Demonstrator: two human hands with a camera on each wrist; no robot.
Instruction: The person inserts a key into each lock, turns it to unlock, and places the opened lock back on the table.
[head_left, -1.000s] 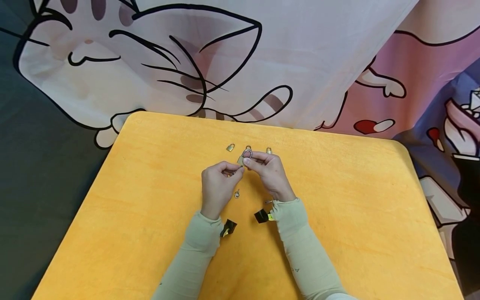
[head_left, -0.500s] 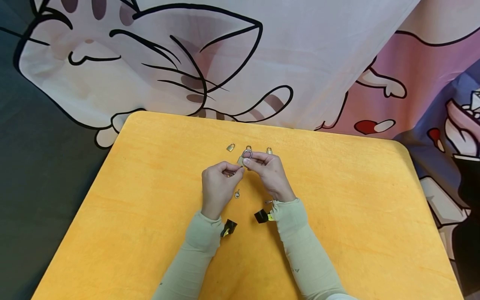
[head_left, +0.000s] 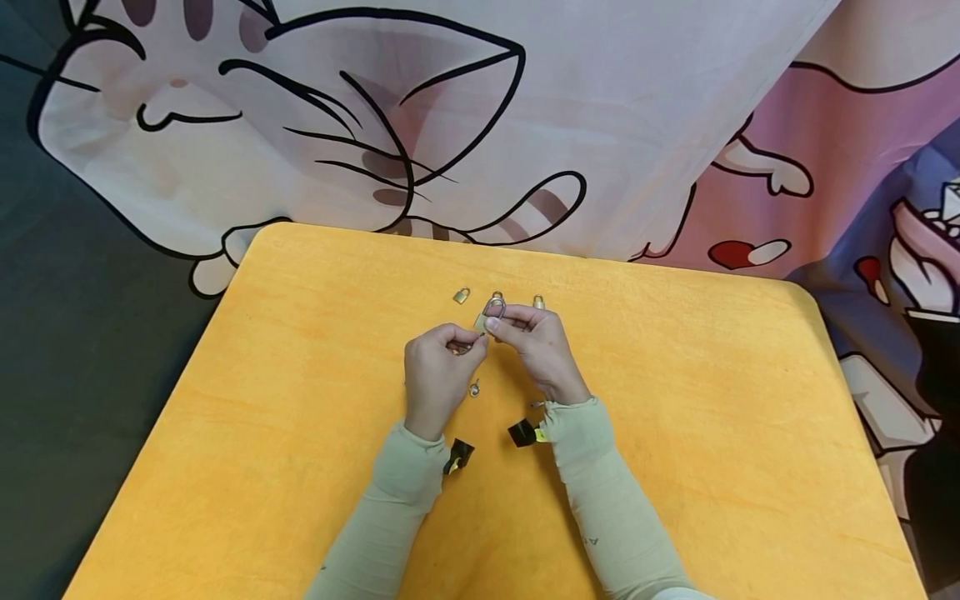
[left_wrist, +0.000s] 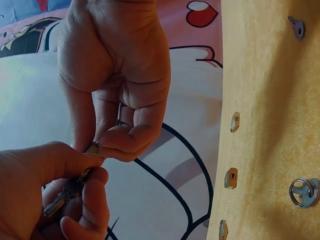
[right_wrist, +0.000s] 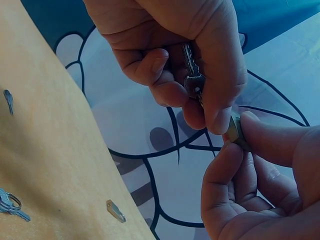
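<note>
My right hand [head_left: 542, 346] pinches a small brass padlock [head_left: 482, 321] between thumb and fingers, its silver shackle pointing up and away. My left hand [head_left: 438, 371] meets it from below, thumb and forefinger closed at the padlock's lower end. A dark key [left_wrist: 71, 189] hangs from that grip, over the curled fingers. Whatever the left fingertips pinch at the padlock is covered, so I cannot tell whether a key sits in the keyhole. In the right wrist view the padlock [right_wrist: 236, 131] shows edge-on between both hands' fingertips, with the hanging key [right_wrist: 194, 82] above it.
Three other padlocks stand or lie beyond the hands: left [head_left: 461, 295], middle [head_left: 497, 294] and right [head_left: 537, 301]. Nearer me on the yellow table [head_left: 300, 417] lie ringed keys [head_left: 474, 388] and another key [head_left: 536, 404]. A cat-print cloth [head_left: 600, 125] hangs behind the far edge.
</note>
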